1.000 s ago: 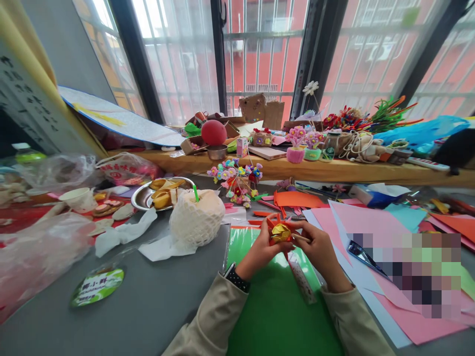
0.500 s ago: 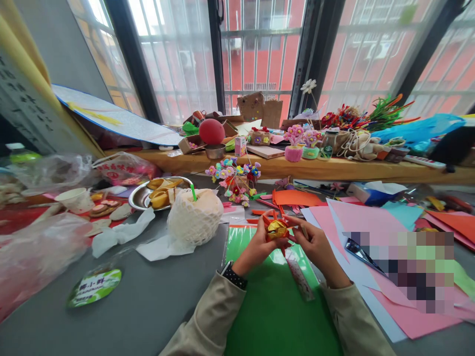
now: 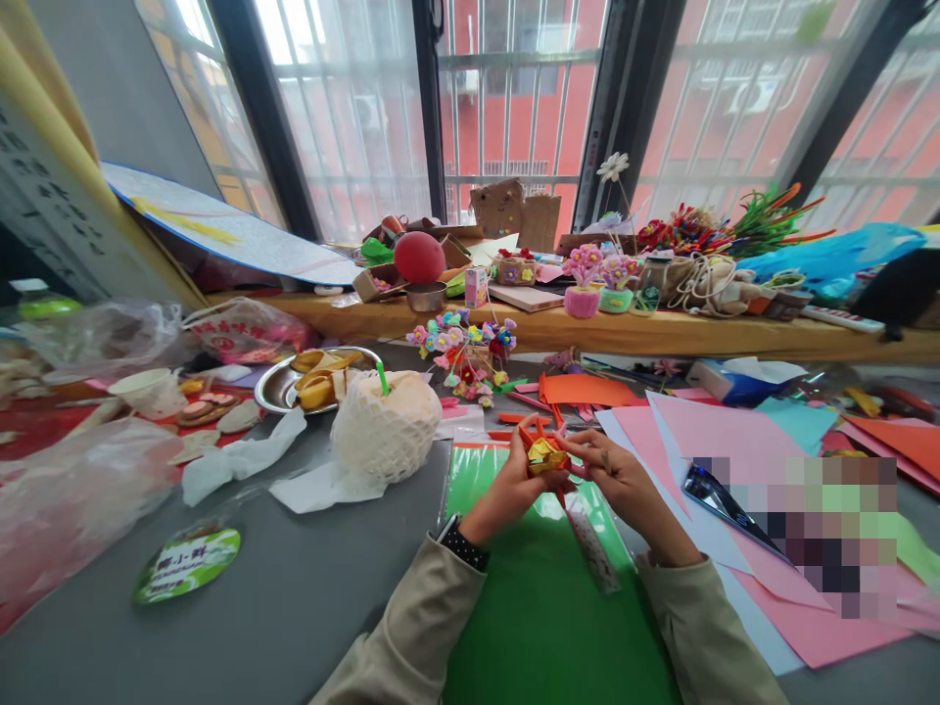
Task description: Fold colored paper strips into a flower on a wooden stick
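Between my hands is a small folded paper piece (image 3: 547,454), gold in the middle with red-orange strips sticking out around it. My left hand (image 3: 514,487) is closed around its left and lower side. The fingertips of my right hand (image 3: 611,470) pinch at its right edge, where pinkish strips show; the exact fold under them is hidden. Below hangs or lies a narrow clear sleeve with a speckled print (image 3: 593,548). A shiny green sheet (image 3: 550,617) lies under both hands. Red and orange paper strips (image 3: 514,419) lie just behind.
Left of the green sheet stands a netted coconut (image 3: 386,431) with a green straw, near a metal bowl (image 3: 268,387) of peels. Pink and white papers (image 3: 705,450) and a phone (image 3: 727,504) lie at right. A wooden ledge (image 3: 352,318) full of crafts runs behind.
The gold and red paper piece has tilted slightly in my fingers. My right hand has shifted a little over its right edge; my left hand keeps its hold.
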Available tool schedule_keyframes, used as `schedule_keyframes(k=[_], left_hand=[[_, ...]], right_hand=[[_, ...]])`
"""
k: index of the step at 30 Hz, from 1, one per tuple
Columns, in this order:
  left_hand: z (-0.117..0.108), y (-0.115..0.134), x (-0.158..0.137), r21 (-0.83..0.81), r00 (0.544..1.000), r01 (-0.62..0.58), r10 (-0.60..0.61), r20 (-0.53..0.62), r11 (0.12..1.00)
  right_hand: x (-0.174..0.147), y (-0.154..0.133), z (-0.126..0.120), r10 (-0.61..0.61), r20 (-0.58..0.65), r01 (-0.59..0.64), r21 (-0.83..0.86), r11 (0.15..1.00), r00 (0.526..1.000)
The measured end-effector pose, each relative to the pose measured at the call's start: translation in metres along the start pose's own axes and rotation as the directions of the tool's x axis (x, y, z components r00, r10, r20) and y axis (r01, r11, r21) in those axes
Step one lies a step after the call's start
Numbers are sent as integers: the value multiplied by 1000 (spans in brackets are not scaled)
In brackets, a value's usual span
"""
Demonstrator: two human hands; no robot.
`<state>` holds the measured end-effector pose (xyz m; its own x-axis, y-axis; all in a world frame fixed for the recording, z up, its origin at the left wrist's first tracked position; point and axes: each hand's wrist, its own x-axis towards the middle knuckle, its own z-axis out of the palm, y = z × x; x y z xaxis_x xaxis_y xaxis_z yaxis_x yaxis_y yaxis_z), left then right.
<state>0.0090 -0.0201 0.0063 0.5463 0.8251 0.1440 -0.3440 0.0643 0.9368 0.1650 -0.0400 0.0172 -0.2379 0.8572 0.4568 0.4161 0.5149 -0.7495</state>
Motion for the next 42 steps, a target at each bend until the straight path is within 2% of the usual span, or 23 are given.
schedule_keyframes(k=[3, 7, 10, 12, 15, 17, 20, 24, 28, 30, 33, 37, 42], left_hand=[[1, 1, 0, 18, 1000, -9, 8, 21, 1000], [4, 9, -2, 41, 998, -25, 23, 66, 999], [5, 17, -4, -4, 997, -1, 1, 82, 1000], [4, 20, -6, -36, 994, 26, -22, 108, 999], [1, 22, -8, -66, 987, 62, -52, 152, 996], [-1, 20, -7, -81, 986, 93, -80, 150, 992], [-3, 17, -4, -122, 992, 121, -116, 52, 985], [-6, 15, 2, -199, 986, 61, -90, -143, 978], [-7, 13, 4, -225, 970, -11, -45, -239, 974], [-6, 11, 5, -185, 965, -45, -5, -261, 982], [-5, 7, 6, -40, 959, -87, 72, -276, 995], [-5, 4, 6, 144, 936, -136, 174, -306, 980], [-6, 2, 5, 259, 904, -211, 289, -315, 943]], right_hand=[[-1, 0, -4, 5, 1, -5, -11, 1000, 1000], [-1, -6, -11, -10, -203, -2, -63, 998, 979], [-1, -9, -13, 34, -329, -81, -131, 988, 944], [0, -9, -11, 35, -331, -88, -145, 986, 943], [0, -7, -8, 34, -257, -67, -122, 990, 966], [0, -7, -7, 50, -250, -82, -121, 989, 967], [-1, -7, -7, 98, -306, -140, -117, 983, 947], [-2, -4, -4, 163, -385, -190, -35, 981, 909], [-3, -2, 2, 119, -383, -206, -196, 959, 916], [-3, -2, 5, 72, -375, -196, -304, 932, 924], [-3, -2, 10, 19, -353, -170, -401, 900, 935], [-2, 0, 17, -37, -299, -113, -468, 877, 954], [-2, 1, 22, -105, -276, -55, -516, 855, 955]])
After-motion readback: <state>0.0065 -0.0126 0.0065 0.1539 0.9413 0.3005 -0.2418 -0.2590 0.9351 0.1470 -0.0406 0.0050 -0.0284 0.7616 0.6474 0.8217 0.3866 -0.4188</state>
